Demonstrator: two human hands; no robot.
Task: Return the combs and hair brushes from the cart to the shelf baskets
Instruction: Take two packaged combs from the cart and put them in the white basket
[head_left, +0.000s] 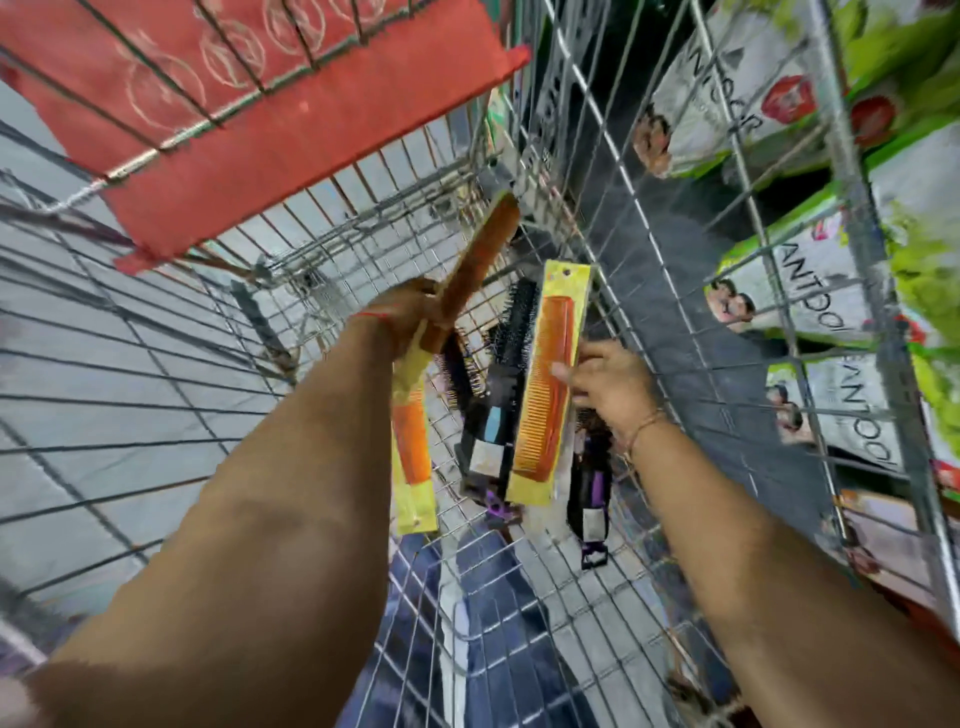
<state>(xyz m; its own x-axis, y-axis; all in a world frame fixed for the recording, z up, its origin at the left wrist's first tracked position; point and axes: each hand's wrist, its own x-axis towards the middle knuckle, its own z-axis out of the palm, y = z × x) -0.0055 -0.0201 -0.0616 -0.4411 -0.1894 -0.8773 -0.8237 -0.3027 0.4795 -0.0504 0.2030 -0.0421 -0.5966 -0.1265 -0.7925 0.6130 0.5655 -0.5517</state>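
Observation:
Both arms reach down into a wire shopping cart (332, 218). My left hand (410, 317) is shut on two orange combs: one comb (478, 260) sticks up and away, the other, in a yellow packet (413, 441), hangs down. My right hand (608, 379) grips the edge of a third orange comb in a yellow packet (548, 384), held upright above the cart floor. Below them a black round hair brush (511, 332) with a labelled handle lies on the cart floor. Another dark brush with purple parts (589, 493) lies to its right, partly hidden by my right wrist.
The cart's red child-seat flap (270, 109) hangs at the top left. Through the right wire wall I see shelves with white and green boxes (831, 291). Grey floor tiles show through the cart's left side and bottom.

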